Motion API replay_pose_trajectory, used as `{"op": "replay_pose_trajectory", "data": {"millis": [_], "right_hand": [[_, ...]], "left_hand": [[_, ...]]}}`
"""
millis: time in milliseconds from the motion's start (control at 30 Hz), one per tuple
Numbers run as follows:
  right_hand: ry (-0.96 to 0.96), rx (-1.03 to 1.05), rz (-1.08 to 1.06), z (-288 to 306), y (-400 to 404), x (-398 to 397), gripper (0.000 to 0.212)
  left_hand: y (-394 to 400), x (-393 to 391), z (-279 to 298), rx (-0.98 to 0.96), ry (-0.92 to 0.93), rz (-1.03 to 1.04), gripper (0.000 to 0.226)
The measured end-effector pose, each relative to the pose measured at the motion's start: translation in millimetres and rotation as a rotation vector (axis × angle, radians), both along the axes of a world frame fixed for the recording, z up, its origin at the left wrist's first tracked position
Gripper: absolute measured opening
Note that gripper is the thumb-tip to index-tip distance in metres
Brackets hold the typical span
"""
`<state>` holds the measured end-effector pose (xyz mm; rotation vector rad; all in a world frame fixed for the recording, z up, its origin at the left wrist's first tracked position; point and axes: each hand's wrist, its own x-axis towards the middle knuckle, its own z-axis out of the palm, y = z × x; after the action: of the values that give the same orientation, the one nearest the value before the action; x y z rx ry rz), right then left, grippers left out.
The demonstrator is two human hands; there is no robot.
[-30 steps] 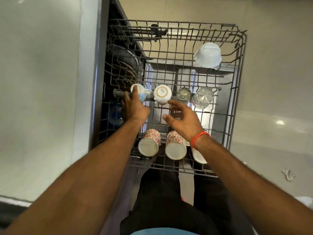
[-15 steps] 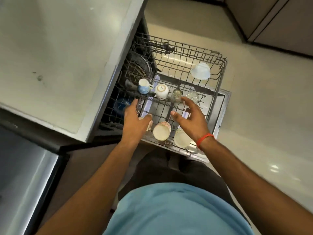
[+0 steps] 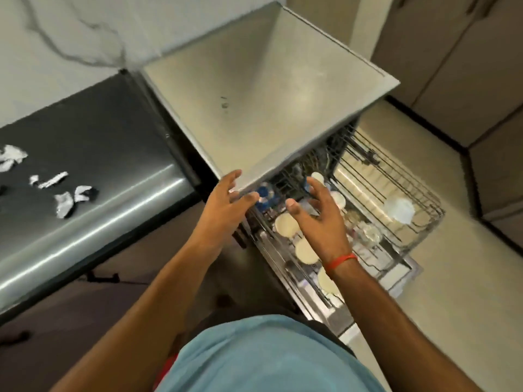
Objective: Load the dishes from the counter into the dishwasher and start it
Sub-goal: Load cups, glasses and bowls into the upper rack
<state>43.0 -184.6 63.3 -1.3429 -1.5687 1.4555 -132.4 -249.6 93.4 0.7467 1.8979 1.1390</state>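
Dishes fill the pulled-out grey wire dishwasher rack (image 3: 396,222): 3 pale upturned mugs (image 3: 286,224) along its near edge, a white bowl (image 3: 399,210) further out. Above them hover the left hand (image 3: 223,205) and right hand (image 3: 319,216), fingers spread, holding nothing.

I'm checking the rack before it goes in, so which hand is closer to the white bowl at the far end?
Right. The right hand hovers over the mugs in the rack, on the side of the white bowl. The left hand is farther away, at the corner of the steel counter.
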Motion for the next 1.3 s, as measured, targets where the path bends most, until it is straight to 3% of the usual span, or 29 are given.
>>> {"op": "replay_pose_trajectory", "data": {"millis": [433, 600, 933, 1300], "right_hand": [[0.128, 0.078, 0.472, 49, -97, -247, 0.065], [0.114, 0.087, 0.688, 51, -143, -320, 0.065], [0.132, 0.028, 1.167, 54, -217, -421, 0.066], [0.243, -0.027, 1.623, 75, -285, -485, 0.059]], "left_hand": [[-190, -193, 23, 0.183, -0.009, 0.532, 0.054], [-253, -229, 24, 0.211, 0.014, 0.754, 0.051], [-346, -237, 23, 0.171, 0.039, 1.241, 0.051], [-393, -222, 54, 0.169, 0.164, 1.680, 0.051]]}}
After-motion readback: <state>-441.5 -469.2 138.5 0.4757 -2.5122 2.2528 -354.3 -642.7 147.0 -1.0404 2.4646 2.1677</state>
